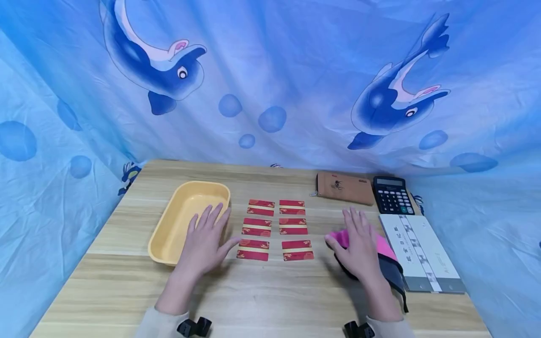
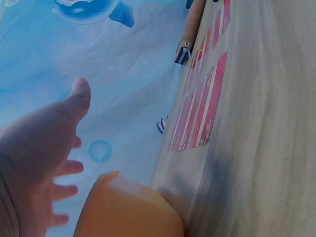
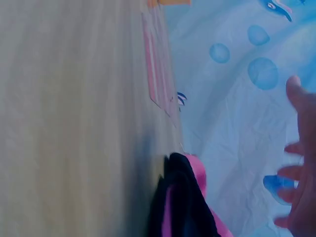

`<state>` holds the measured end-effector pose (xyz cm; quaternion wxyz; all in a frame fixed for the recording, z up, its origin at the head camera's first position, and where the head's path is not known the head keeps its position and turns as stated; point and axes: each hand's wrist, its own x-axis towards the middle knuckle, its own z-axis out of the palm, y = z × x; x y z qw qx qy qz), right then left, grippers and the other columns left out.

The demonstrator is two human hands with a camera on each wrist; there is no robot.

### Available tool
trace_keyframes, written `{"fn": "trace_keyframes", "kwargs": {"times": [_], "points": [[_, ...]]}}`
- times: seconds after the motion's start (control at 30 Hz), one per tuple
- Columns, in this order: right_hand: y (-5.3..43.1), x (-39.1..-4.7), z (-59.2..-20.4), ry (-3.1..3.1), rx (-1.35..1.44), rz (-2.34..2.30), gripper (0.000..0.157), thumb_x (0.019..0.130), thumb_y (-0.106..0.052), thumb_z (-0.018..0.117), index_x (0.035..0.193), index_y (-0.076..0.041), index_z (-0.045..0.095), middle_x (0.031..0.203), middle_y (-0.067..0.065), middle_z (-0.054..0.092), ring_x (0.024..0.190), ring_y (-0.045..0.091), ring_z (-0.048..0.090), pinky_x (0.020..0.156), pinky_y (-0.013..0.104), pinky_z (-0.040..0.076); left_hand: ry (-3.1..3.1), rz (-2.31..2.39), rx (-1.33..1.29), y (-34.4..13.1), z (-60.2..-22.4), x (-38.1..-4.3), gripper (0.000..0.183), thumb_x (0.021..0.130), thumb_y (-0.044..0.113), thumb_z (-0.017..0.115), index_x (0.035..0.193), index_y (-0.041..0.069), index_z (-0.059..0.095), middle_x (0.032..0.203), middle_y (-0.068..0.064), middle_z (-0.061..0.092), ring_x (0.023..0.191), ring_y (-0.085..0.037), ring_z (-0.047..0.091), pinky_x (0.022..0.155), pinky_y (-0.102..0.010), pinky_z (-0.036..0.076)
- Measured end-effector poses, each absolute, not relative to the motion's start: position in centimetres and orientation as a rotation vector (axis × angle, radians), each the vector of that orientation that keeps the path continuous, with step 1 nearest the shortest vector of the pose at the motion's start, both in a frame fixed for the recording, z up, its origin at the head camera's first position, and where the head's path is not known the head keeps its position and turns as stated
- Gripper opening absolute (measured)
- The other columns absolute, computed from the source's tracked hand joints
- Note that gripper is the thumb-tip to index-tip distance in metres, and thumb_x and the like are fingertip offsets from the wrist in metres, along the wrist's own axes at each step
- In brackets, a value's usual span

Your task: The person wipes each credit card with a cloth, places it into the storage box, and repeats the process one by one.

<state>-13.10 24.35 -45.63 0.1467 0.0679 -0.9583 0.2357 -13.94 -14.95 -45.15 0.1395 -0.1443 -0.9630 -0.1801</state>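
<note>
My left hand [image 1: 204, 241], fingers spread and holding nothing, hovers by the right side of a yellow plastic basin [image 1: 162, 234]. In the left wrist view the basin [image 2: 131, 210] shows below the raised thumb. Red cards with gold bands lie in two columns at the table's middle, among them a lower left card [image 1: 253, 249] and a lower right card [image 1: 297, 250]. My right hand [image 1: 359, 246], also empty with straight fingers, is above a pink and black fabric pouch [image 1: 386, 249]. The right wrist view shows the pouch [image 3: 185, 197] apart from that hand; its exact kind is unclear.
A brown zip wallet [image 1: 346, 188] lies at the back right, beside a black calculator [image 1: 393, 195]. In front of the calculator is a white and grey book [image 1: 422, 253]. A blue dolphin-print curtain [image 1: 274, 70] hangs behind the wooden table [image 1: 270, 300].
</note>
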Motion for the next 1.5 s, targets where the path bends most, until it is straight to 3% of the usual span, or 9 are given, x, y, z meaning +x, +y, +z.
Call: {"fn": "trace_keyframes", "kwargs": {"times": [0.13, 0.23, 0.47, 0.73, 1.0, 1.13, 1.5], "points": [[25.2, -13.8, -44.9, -2.685, 0.237, 0.846, 0.081, 0.092, -0.047, 0.072, 0.157, -0.013, 0.037, 0.155, 0.019, 0.043, 0.143, 0.041, 0.036, 0.113, 0.066, 0.03, -2.617, -0.748, -0.448, -14.3, -44.3, -15.1, 0.065, 0.09, 0.041, 0.075, 0.141, 0.005, 0.057, 0.143, -0.017, 0.056, 0.134, -0.037, 0.049, 0.112, -0.059, 0.036], [26.1, -14.3, -44.7, -2.659, 0.24, 0.929, 0.075, 0.094, -0.043, 0.072, 0.156, -0.017, 0.039, 0.144, 0.018, 0.054, 0.137, 0.039, 0.044, 0.108, 0.066, 0.037, -2.54, -0.887, -0.483, -13.5, -43.9, -15.9, 0.054, 0.092, 0.033, 0.076, 0.136, 0.006, 0.061, 0.137, -0.015, 0.061, 0.129, -0.034, 0.055, 0.109, -0.056, 0.042], [28.6, -15.1, -44.7, -2.649, 0.275, 0.975, 0.068, 0.095, -0.033, 0.072, 0.152, -0.01, 0.044, 0.146, 0.021, 0.052, 0.137, 0.044, 0.042, 0.108, 0.068, 0.035, -2.593, -1.044, -0.516, -11.3, -44.5, -17.2, 0.052, 0.095, 0.034, 0.072, 0.14, 0.01, 0.059, 0.139, -0.01, 0.059, 0.13, -0.029, 0.054, 0.109, -0.05, 0.045], [31.2, -16.4, -45.7, -2.785, 0.225, 0.918, 0.077, 0.094, -0.039, 0.073, 0.154, -0.005, 0.039, 0.152, 0.027, 0.042, 0.14, 0.051, 0.035, 0.109, 0.071, 0.031, -2.662, -1.254, -0.44, -8.9, -46.7, -19.2, 0.05, 0.097, 0.03, 0.071, 0.141, 0.011, 0.058, 0.143, -0.01, 0.055, 0.134, -0.029, 0.05, 0.109, -0.05, 0.045], [31.6, -16.6, -47.3, -3.019, 0.131, 0.902, 0.084, 0.095, -0.047, 0.069, 0.151, 0.007, 0.037, 0.151, 0.033, 0.038, 0.14, 0.051, 0.032, 0.113, 0.067, 0.029, -2.724, -1.096, -0.393, -7.5, -49.4, -21.7, 0.05, 0.098, 0.032, 0.068, 0.141, 0.008, 0.058, 0.147, -0.014, 0.051, 0.138, -0.031, 0.047, 0.115, -0.048, 0.039], [31.6, -16.7, -47.7, -3.043, 0.124, 0.879, 0.085, 0.094, -0.051, 0.069, 0.15, 0.005, 0.04, 0.152, 0.03, 0.038, 0.141, 0.05, 0.031, 0.114, 0.066, 0.028, -2.722, -1.057, -0.368, -6.7, -50.2, -22.9, 0.052, 0.098, 0.03, 0.069, 0.142, 0.004, 0.056, 0.148, -0.016, 0.049, 0.139, -0.034, 0.044, 0.117, -0.05, 0.035], [31.5, -16.7, -48.0, -3.046, 0.11, 0.895, 0.081, 0.094, -0.052, 0.068, 0.15, 0.001, 0.043, 0.153, 0.027, 0.039, 0.142, 0.049, 0.031, 0.115, 0.066, 0.027, -2.809, -1.068, -0.11, -7.0, -52.3, -25.1, 0.057, 0.096, 0.033, 0.071, 0.145, 0.007, 0.054, 0.151, -0.014, 0.047, 0.143, -0.033, 0.038, 0.119, -0.051, 0.029]]}}
